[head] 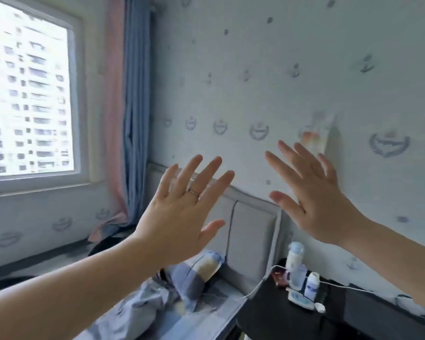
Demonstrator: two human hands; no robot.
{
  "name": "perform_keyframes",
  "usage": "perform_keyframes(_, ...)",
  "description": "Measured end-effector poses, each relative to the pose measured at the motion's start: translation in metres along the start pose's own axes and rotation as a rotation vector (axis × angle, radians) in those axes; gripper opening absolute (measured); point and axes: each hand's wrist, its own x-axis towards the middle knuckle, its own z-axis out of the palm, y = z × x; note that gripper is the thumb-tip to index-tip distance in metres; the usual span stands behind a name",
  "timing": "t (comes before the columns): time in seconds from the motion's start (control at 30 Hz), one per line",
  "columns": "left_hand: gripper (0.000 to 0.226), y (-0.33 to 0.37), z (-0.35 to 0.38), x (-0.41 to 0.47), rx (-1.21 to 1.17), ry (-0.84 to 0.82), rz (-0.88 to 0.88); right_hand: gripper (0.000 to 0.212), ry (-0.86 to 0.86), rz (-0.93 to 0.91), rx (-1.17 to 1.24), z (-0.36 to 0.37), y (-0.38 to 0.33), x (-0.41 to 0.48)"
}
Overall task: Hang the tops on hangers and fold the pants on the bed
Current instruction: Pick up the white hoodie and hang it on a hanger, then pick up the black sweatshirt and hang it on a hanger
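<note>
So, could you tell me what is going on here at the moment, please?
A person is holding both bare hands up, open with fingers spread, in front of the wall. The left hand wears a ring; the right hand is beside it. Neither holds anything. Below lie a bed with rumpled bedding and a dark bedside table with bottles. No tops, hangers or pants can be made out in view.

The bed point(206, 312) runs along the lower middle, its grey padded headboard point(253, 231) against the wall, with rumpled blue-grey bedding point(142, 305) and a blue and beige pillow point(204, 266) lying on it. Just beside it, a dark tabletop point(275, 312) carries two white bottles point(295, 258), a white cable point(258, 285) and a small white device point(301, 300).
</note>
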Motion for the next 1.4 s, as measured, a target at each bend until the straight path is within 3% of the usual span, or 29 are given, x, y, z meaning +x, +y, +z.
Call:
perform_keyframes(0.33, 0.080, -0.083, 0.042, -0.257, 0.030, -0.421, -0.617, 0.067, -0.365, -0.235, 0.462, 0.209, -0.225, 0.015)
perform_keyframes(0.6, 0.079, -0.104, 0.108, -0.388, -0.023, -0.694, -1.036, 0.078, -0.614, -0.287, 0.630, 0.353, -0.303, 0.032)
perform_keyframes(1.0, 0.078, -0.169, 0.294, -0.361, -0.135, -0.928, -1.067, 0.063, -0.853, -0.218, 0.569, 0.548, -0.272, 0.106)
perform_keyframes(1.2, 0.076, -0.187, 0.356, -0.334, -0.205, -0.980, -1.110, 0.062, -0.925, -0.139, 0.596, 0.605, -0.240, 0.130)
perform_keyframes(1.4, 0.076, -0.218, 0.414, -0.315, -0.211, -1.071, -1.016, 0.063, -0.996, 0.012, 0.628, 0.652, -0.211, 0.129)
